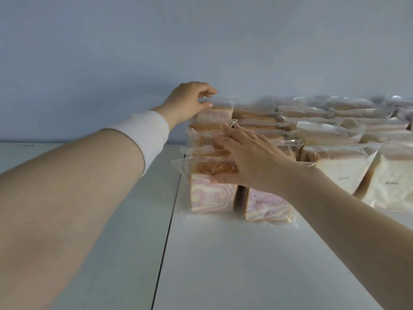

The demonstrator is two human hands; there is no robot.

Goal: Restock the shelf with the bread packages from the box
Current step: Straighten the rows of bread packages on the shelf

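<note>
The front package (212, 198) stands on the shelf (223, 265). Behind it, a file of packages (201, 139) runs back to the rearmost package (215, 114) at the wall (201, 41). Just right of it stands another package (266, 206), and farther right are more rows of packages (335, 135). The shelf's seam (169, 220) runs to its left.

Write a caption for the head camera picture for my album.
Left hand pinches the back bread pack; right hand rests flat on the row, on a white shelf.

No text can be read. A short dark printed line (343, 178) sits on the front of one clear plastic package of white sliced bread (339, 168). Another sits on the neighbouring package (393, 193) to its right. Both are too small and blurred to decipher.
</note>
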